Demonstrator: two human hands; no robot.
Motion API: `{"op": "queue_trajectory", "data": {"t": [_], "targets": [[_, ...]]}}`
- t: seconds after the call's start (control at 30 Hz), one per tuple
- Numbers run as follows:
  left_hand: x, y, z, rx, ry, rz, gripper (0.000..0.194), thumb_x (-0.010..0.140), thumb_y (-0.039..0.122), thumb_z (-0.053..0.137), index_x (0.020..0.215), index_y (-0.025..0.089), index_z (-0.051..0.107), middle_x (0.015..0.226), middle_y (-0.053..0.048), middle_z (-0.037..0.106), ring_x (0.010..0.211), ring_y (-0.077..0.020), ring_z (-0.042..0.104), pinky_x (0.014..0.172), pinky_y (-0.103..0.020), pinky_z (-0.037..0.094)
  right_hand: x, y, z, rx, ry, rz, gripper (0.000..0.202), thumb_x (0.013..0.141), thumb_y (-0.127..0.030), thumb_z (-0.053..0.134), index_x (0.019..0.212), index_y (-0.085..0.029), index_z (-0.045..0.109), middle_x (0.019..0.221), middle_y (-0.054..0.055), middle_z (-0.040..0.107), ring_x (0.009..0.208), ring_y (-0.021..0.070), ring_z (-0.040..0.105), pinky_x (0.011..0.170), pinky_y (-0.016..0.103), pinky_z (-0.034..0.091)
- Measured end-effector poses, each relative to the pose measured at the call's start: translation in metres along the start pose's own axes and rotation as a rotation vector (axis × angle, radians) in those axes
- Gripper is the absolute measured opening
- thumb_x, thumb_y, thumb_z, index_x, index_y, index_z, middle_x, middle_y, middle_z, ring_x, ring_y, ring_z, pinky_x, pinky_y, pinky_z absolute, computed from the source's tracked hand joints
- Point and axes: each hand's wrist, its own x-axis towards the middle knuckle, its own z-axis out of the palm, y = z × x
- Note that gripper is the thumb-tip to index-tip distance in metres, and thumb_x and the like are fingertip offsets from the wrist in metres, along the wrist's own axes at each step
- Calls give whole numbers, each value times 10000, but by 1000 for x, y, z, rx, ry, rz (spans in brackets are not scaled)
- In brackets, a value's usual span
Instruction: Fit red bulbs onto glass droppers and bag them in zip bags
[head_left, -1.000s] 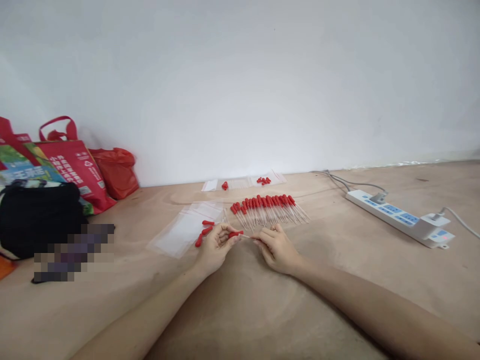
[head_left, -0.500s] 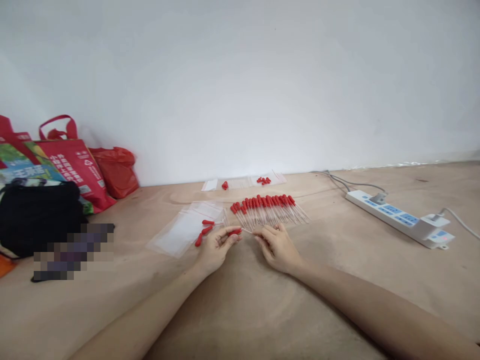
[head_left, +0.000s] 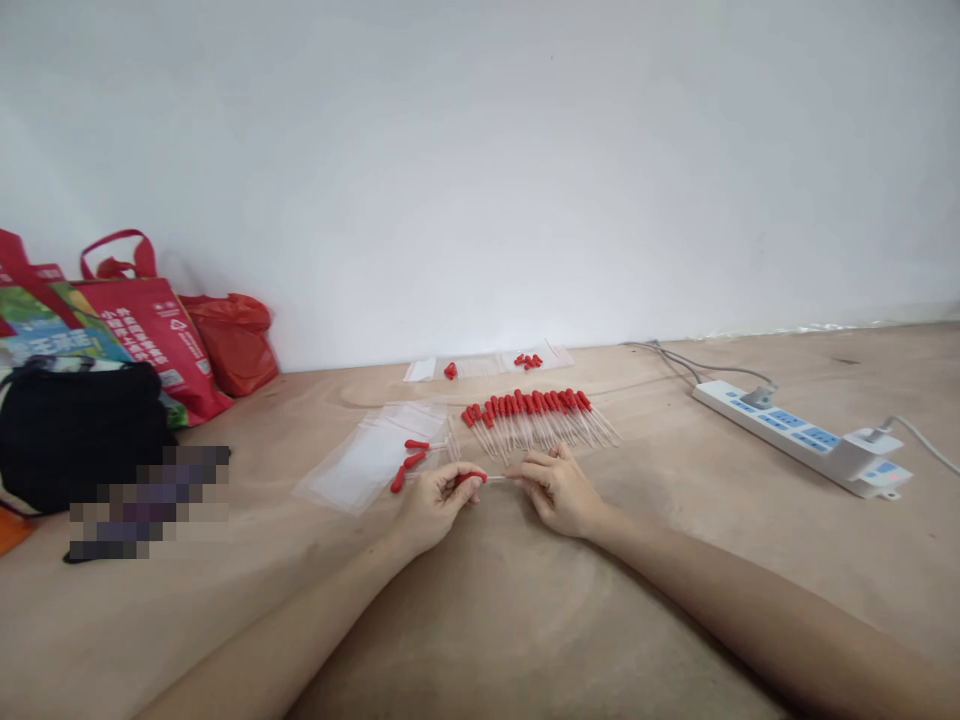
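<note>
Between the fingers of my left hand point(head_left: 437, 507) is a red rubber dropper bulb point(head_left: 472, 478). A thin clear glass tube point(head_left: 496, 479) runs from the bulb to my right hand point(head_left: 556, 492), which pinches its other end. The tube's end meets the bulb's mouth; how deep it sits inside cannot be made out. Behind my hands lies a row of droppers point(head_left: 532, 405), red bulbs away from me and clear tubes pointing toward me. By my left hand, several red-bulbed droppers point(head_left: 415, 460) rest at the edge of clear zip bags point(head_left: 360, 455).
Near the wall lie clear bags with loose red bulbs point(head_left: 529, 361) and thin tubes point(head_left: 480, 367). A white power strip point(head_left: 795, 432) with plugs and cables is on the right. Red shopping bags point(head_left: 154, 330) and a black cloth bag point(head_left: 82, 430) stand at left.
Both hands have come slightly lower and nearer to me. The tube, slanted before, now lies nearly level in line with the bulb.
</note>
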Motion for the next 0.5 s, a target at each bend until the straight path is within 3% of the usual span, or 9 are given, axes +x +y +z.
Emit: {"op": "queue_trajectory", "data": {"t": [0.2,0.5], "targets": [[0,-1,2,72,22,27,167,748,296,539,814,159,608,620,10,584,553,-120,565,532,-216,475,-1,-4,3,-26,52,-13,244,791,-114,405,924,-196,593,764,19,599,655,119,480,656,278,213],[-6,15,3,283,14,195,136,774,246,506,780,151,602,593,6,597,533,-107,558,519,-195,441,-2,-8,6,-20,96,-101,206,748,-94,380,805,-164,565,670,14,566,581,119,424,632,275,191]]}}
